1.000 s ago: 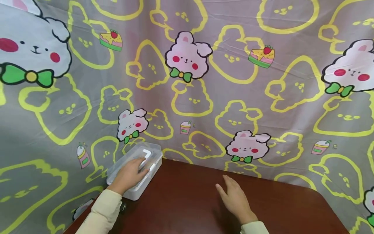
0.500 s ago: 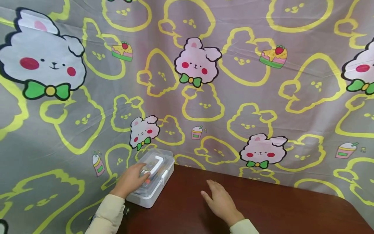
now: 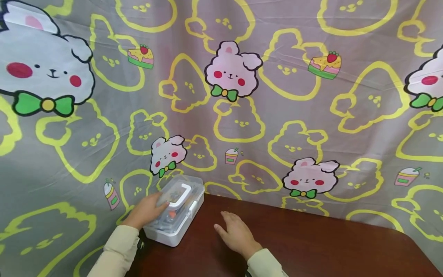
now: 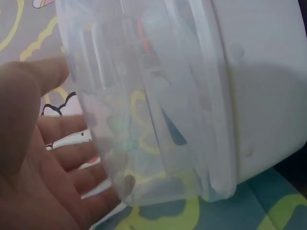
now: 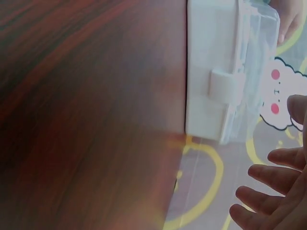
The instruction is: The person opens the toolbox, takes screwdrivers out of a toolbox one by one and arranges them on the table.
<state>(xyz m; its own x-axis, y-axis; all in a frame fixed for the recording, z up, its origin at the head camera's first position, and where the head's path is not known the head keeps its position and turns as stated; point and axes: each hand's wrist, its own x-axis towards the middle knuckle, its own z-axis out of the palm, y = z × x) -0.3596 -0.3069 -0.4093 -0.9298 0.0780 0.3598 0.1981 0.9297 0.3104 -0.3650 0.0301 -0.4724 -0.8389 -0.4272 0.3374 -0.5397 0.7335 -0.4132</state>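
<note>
A white plastic storage box with a clear lid stands at the table's left end. On the lid lies a white carry handle, and an orange item shows blurred through the plastic. My left hand is at the lid's left side, thumb toward the handle. In the left wrist view its spread fingers lie close along the clear lid. My right hand hovers right of the box, fingers extended and holding nothing. A white latch faces it in the right wrist view.
The dark red-brown tabletop stretches to the right of the box. A grey curtain printed with rabbits and yellow outlines hangs close behind the table and along its left side, right beside the box.
My right hand has moved left toward the box. My left hand has drawn back a little from over the lid to its left side. The head view has turned slightly.
</note>
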